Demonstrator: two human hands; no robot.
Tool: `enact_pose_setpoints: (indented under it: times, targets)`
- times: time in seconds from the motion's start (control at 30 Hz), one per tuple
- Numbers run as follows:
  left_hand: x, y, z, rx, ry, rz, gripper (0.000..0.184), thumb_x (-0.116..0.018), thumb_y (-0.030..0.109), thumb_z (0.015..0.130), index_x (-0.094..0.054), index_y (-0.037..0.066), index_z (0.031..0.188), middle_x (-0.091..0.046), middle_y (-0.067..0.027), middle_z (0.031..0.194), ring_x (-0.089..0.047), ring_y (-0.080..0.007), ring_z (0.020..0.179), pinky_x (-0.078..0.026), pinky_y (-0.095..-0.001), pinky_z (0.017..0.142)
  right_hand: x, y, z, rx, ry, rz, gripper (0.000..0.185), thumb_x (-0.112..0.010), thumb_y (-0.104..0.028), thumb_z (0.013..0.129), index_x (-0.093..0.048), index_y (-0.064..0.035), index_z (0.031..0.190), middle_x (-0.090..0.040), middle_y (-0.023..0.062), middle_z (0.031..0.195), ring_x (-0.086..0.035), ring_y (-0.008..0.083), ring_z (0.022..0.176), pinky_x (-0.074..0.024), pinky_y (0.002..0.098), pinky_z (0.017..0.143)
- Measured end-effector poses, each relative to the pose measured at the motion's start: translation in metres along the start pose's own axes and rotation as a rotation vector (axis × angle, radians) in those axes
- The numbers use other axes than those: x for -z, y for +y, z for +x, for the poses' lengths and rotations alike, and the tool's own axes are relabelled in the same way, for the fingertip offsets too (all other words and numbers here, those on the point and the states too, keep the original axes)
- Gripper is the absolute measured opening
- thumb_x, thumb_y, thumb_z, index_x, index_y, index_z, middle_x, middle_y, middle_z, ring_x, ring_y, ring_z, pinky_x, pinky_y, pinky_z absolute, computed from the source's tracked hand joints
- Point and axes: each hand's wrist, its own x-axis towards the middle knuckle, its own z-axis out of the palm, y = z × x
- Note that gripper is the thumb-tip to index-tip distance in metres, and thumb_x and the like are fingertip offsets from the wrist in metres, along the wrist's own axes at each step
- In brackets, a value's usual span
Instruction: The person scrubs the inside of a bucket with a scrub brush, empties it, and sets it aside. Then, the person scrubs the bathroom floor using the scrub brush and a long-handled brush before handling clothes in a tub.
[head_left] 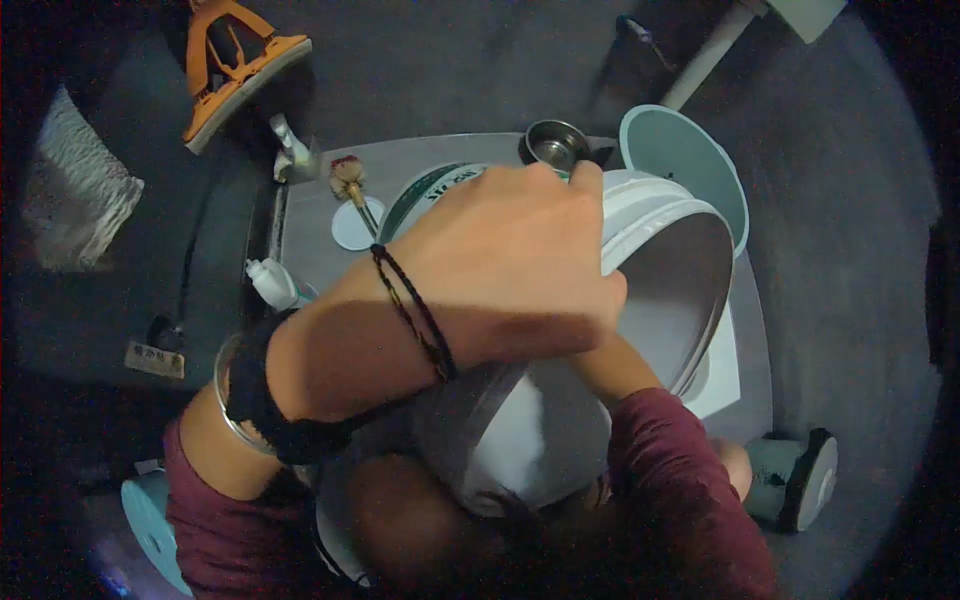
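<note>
My left hand [510,230] crosses the middle of the view, its fingers curled into a closed grip, with a braided cord at the wrist. It is against or just over the rim of a white bucket [690,290], which leans with its mouth to the right. What the fingers hold is hidden. My right forearm [615,370], in a maroon sleeve, passes beneath the left hand; the right hand itself is covered. Behind my left hand shows a green and white container [430,195] with dark lettering. A steel bowl [556,147] sits just beyond my knuckles.
A grey-green tub [690,160] stands at the back right. Left lie a brush [350,180], a white round lid [352,228] and a white bottle [275,283]. An orange tool with a pad [245,75] is far left. A grey-green cylinder [785,480] lies right.
</note>
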Motion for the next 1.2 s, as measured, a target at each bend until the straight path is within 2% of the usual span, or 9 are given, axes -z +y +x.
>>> enact_pose_setpoints:
  times: [0.37, 0.5, 0.67, 0.77, 0.9, 0.93, 1.0, 1.13, 1.2]
  targets:
    - [0.017, -0.015, 0.011, -0.165, -0.015, 0.065, 0.037, -0.047, 0.017, 0.068, -0.045, -0.007, 0.096, -0.054, -0.0305, 0.074, -0.054, -0.0445, 0.072, -0.043, -0.0482, 0.068, -0.020, 0.043, -0.013, -0.170, -0.190, -0.185, 0.027, -0.054, -0.027, 0.069, -0.063, -0.0058, 0.084, -0.061, 0.0152, 0.091, -0.059, 0.0273, 0.081, -0.0469, 0.0348, 0.068]
    - [0.018, -0.024, 0.014, -0.203, 0.007, 0.065, 0.036, -0.047, 0.017, 0.068, -0.045, -0.006, 0.095, -0.054, -0.0300, 0.074, -0.054, -0.0443, 0.072, -0.043, -0.0479, 0.068, -0.031, 0.038, -0.034, 0.046, 0.314, -0.290, 0.022, -0.054, -0.024, 0.069, -0.063, -0.0070, 0.079, -0.062, 0.0118, 0.082, -0.059, 0.0286, 0.070, -0.0477, 0.0355, 0.061]
    - [0.024, -0.030, 0.008, -0.270, 0.044, 0.086, 0.035, -0.047, 0.017, 0.068, -0.046, -0.006, 0.095, -0.055, -0.0295, 0.075, -0.054, -0.0441, 0.073, -0.043, -0.0475, 0.069, -0.001, -0.016, -0.071, -0.069, -0.299, 0.456, 0.017, -0.051, -0.022, 0.072, -0.061, -0.0087, 0.074, -0.061, 0.0110, 0.075, -0.058, 0.0276, 0.067, -0.0468, 0.0353, 0.059]
    - [0.026, -0.033, 0.004, -0.312, 0.066, 0.114, 0.035, -0.046, 0.017, 0.067, -0.047, -0.005, 0.094, -0.055, -0.0292, 0.075, -0.054, -0.0440, 0.073, -0.043, -0.0472, 0.069, -0.047, 0.059, -0.048, 0.176, 0.365, -0.508, 0.019, -0.049, -0.021, 0.071, -0.060, -0.0060, 0.071, -0.061, 0.0140, 0.072, -0.058, 0.0278, 0.065, -0.0462, 0.0363, 0.061]
    - [0.025, -0.038, 0.001, -0.376, 0.103, 0.167, 0.034, -0.046, 0.016, 0.067, -0.047, -0.004, 0.094, -0.055, -0.0288, 0.075, -0.054, -0.0438, 0.073, -0.043, -0.0469, 0.069, -0.062, -0.016, -0.025, 0.110, 0.203, 0.351, 0.024, -0.047, -0.019, 0.067, -0.062, -0.0014, 0.071, -0.061, 0.0190, 0.073, -0.059, 0.0300, 0.064, -0.0468, 0.0359, 0.058]
    - [0.026, -0.042, -0.002, -0.397, 0.117, 0.187, 0.034, -0.046, 0.016, 0.067, -0.048, -0.004, 0.094, -0.055, -0.0287, 0.075, -0.054, -0.0438, 0.073, -0.043, -0.0468, 0.069, -0.048, -0.024, -0.033, 0.102, 0.197, 0.351, 0.024, -0.047, -0.019, 0.067, -0.062, -0.0014, 0.071, -0.061, 0.0190, 0.073, -0.059, 0.0300, 0.064, -0.0468, 0.0359, 0.058]
    - [0.030, -0.049, -0.006, -0.450, 0.139, 0.223, 0.034, -0.046, 0.016, 0.067, -0.048, -0.004, 0.094, -0.055, -0.0285, 0.075, -0.054, -0.0437, 0.073, -0.043, -0.0467, 0.070, -0.018, -0.036, -0.044, -0.017, -0.246, 0.263, 0.024, -0.048, -0.019, 0.066, -0.063, -0.0035, 0.076, -0.061, 0.0179, 0.082, -0.059, 0.0293, 0.074, -0.0472, 0.0355, 0.061]
    - [0.033, -0.059, -0.007, -0.507, 0.143, 0.219, 0.033, -0.045, 0.016, 0.067, -0.048, -0.004, 0.093, -0.055, -0.0277, 0.074, -0.054, -0.0437, 0.072, -0.043, -0.0466, 0.069, 0.006, 0.011, -0.037, -0.270, -0.033, -0.416, 0.019, -0.052, -0.023, 0.068, -0.066, -0.0112, 0.073, -0.062, 0.0147, 0.080, -0.061, 0.0230, 0.072, -0.0478, 0.0352, 0.061]
    - [0.033, -0.066, -0.006, -0.484, 0.159, 0.267, 0.035, -0.044, 0.016, 0.067, -0.048, -0.004, 0.096, -0.054, -0.0277, 0.076, -0.053, -0.0433, 0.073, -0.042, -0.0459, 0.069, 0.004, -0.005, -0.039, -0.104, 0.101, -0.325, 0.018, -0.052, -0.026, 0.070, -0.066, -0.0138, 0.072, -0.061, 0.0113, 0.074, -0.059, 0.0196, 0.068, -0.0478, 0.0343, 0.057]
